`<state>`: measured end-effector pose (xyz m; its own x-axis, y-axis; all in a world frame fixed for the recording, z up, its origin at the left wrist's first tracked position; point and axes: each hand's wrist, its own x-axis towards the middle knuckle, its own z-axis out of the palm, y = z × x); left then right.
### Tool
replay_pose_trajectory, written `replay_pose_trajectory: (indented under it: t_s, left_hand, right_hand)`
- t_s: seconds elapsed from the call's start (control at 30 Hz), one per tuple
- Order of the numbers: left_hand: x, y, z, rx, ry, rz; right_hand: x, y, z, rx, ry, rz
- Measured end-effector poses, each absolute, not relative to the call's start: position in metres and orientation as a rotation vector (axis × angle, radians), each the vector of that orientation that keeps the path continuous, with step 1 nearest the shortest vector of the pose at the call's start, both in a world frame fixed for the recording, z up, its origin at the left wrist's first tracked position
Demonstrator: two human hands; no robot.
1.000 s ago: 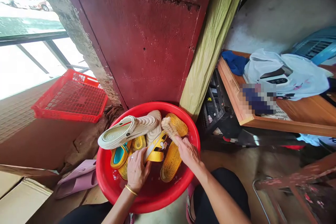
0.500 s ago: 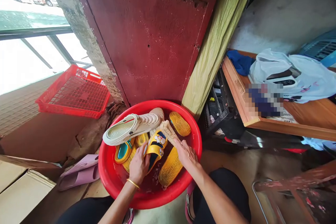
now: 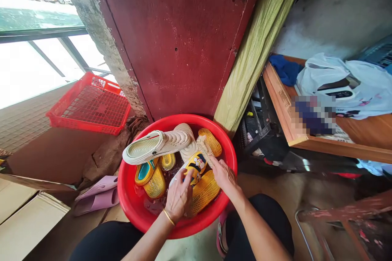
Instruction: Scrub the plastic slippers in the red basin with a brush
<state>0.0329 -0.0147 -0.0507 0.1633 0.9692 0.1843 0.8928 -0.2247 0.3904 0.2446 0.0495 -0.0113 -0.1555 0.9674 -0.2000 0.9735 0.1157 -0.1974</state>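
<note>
My left hand (image 3: 178,199) is closed on a yellow slipper (image 3: 195,164) with a cartoon figure on its strap, tilted inside a red basin (image 3: 126,202). My right hand (image 3: 225,178) grips a pale-bristled scrubbing brush (image 3: 204,149), held just beside the slipper's strap; I cannot tell whether the bristles touch it. Below lies another yellow slipper (image 3: 206,194), sole up. Cream clogs (image 3: 143,150) rest across the basin's left and far side. A yellow shoe with a teal inside (image 3: 145,172) and more yellow soles lie around them in water.
A red plastic basket (image 3: 92,106) sits on cardboard at the left. Purple slippers (image 3: 99,200) lie beside the basin. A maroon door (image 3: 174,49) stands right behind it. On the right, a wooden tray (image 3: 361,134) holds a white plastic bag (image 3: 327,73).
The held slipper has shifted right and turned, with my left hand moving right alongside it. The brush has moved slightly right. The view has shifted slightly.
</note>
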Motion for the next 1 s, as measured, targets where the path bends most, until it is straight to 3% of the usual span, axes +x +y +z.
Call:
replay_pose_trajectory:
  t_s: [0.17, 0.37, 0.7, 1.0]
  left_hand:
    - [0.052, -0.026, -0.048, 2.243, 1.451, 0.137]
    - [0.053, -0.024, -0.062, 2.096, 1.517, -0.128]
    - [0.015, -0.007, -0.032, 1.855, 1.371, 0.451]
    - [-0.026, 0.002, 0.008, 1.079, 1.173, 0.73]
  right_hand:
    - [0.25, 0.05, -0.012, 2.06, 2.39, -0.414]
    - [0.249, 0.05, -0.02, 2.069, 2.413, -0.369]
    - [0.253, 0.052, -0.028, 2.238, 2.595, -0.36]
    - [0.248, 0.053, -0.036, 2.36, 2.928, -0.361]
